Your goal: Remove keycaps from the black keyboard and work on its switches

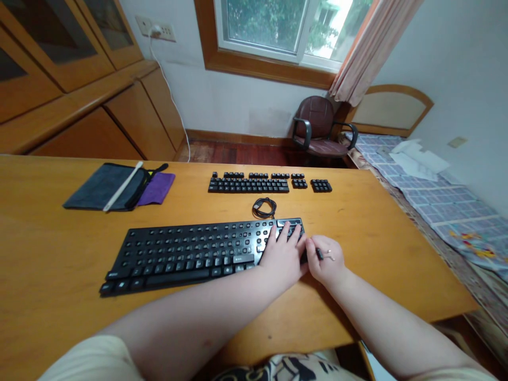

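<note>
A black keyboard [186, 248] lies on the wooden desk, with many of its keycaps off and bare stems showing. Its lower rows still carry caps, among them the space bar [177, 277]. Across the number pad at the right end, my left hand [283, 254] rests flat with its fingers spread. My right hand [327, 259] is closed in a fist against the keyboard's right edge. From it sticks out a small black tool with two thin metal wires, a keycap puller [320, 254]. The part of the keyboard under my hands is hidden.
Loose keycaps [248, 185] stand in sorted rows behind the keyboard, near a coiled USB cable [264, 208]. A grey pouch [103, 185], a white brush-like stick [124, 186] and a purple cloth [157, 189] lie at the left. Beyond the desk [397, 254] are a chair [317, 124] and a bed.
</note>
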`<state>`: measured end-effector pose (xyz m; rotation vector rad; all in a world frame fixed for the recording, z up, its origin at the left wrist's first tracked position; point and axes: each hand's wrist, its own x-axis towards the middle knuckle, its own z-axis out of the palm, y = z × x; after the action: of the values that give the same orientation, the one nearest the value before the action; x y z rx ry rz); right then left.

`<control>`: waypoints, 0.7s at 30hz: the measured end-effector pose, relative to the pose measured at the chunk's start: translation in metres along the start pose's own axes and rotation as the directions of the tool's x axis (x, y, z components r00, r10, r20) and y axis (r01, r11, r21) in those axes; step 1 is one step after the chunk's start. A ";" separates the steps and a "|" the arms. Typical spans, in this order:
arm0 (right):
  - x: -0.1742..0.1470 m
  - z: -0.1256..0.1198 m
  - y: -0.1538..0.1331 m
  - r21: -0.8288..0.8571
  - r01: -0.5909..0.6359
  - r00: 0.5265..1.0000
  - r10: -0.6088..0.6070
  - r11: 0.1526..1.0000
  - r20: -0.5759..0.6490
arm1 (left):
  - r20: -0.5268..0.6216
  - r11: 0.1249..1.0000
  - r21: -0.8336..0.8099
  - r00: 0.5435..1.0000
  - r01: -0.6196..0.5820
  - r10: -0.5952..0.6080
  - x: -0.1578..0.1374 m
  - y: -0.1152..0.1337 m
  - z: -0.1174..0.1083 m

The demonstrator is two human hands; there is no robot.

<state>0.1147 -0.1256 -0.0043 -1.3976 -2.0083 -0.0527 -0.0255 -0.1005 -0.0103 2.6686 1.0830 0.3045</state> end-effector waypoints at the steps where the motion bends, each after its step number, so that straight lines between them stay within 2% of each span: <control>1: 0.000 0.000 -0.001 0.003 -0.012 1.000 0.012 1.000 0.004 | 0.000 1.000 0.000 1.000 -0.001 0.001 0.000 0.000 0.000; 6: 0.002 0.002 0.002 0.105 -0.151 0.989 0.149 0.983 0.021 | -0.027 1.000 -0.026 1.000 0.005 -0.006 -0.001 0.000 -0.005; 10: 0.004 0.004 0.008 0.245 -0.325 0.945 0.324 0.914 0.045 | -0.048 0.994 -0.105 0.999 0.015 -0.020 -0.003 -0.001 -0.011; 13: 0.004 0.005 0.010 0.341 -0.390 0.917 0.394 0.855 0.059 | -0.061 0.983 -0.182 0.998 0.008 -0.020 -0.004 -0.001 -0.015; 16: 0.003 0.003 0.009 0.440 -0.365 0.917 0.397 0.821 0.020 | -0.056 0.965 -0.262 0.998 0.024 -0.040 -0.005 -0.001 -0.017; 21: 0.001 0.000 0.005 0.504 -0.229 0.951 0.302 0.833 -0.066 | -0.077 0.927 -0.369 0.991 0.072 -0.108 -0.002 -0.004 -0.017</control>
<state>0.1192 -0.1224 -0.0051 -1.2770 -1.5420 0.4442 -0.0346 -0.0967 0.0041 2.2870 1.0535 0.5622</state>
